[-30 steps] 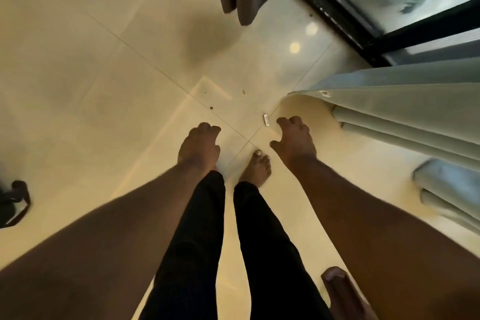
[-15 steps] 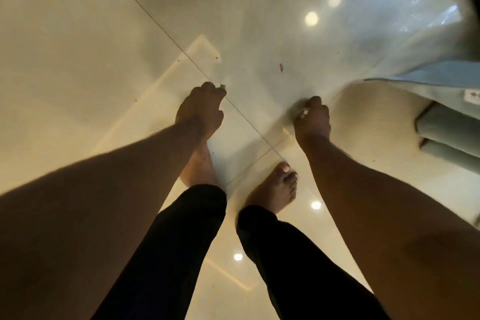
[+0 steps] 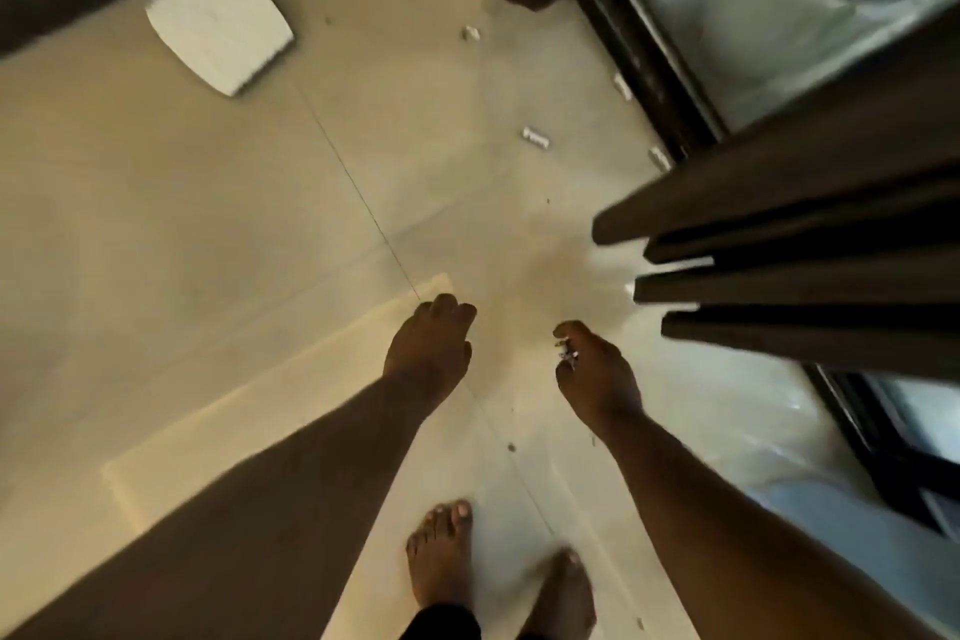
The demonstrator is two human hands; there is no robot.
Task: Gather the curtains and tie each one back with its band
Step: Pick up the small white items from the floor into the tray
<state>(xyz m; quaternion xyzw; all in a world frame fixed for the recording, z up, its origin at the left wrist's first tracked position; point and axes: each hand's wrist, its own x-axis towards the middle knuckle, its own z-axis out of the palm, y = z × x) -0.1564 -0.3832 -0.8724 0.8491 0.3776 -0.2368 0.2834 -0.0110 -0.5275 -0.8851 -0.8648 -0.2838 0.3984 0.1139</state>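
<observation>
I'm between curtains, my left hand loosely curled and empty, my right hand pinching something small I can't identify, the dark curtain hanging just right; next, gather its folds.

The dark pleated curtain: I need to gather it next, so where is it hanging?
In the head view, the dark pleated curtain hangs at the right, beside the black-framed glass door, its hem just beyond the right hand.

Dark pleated curtain hangs ungathered at right.
</observation>
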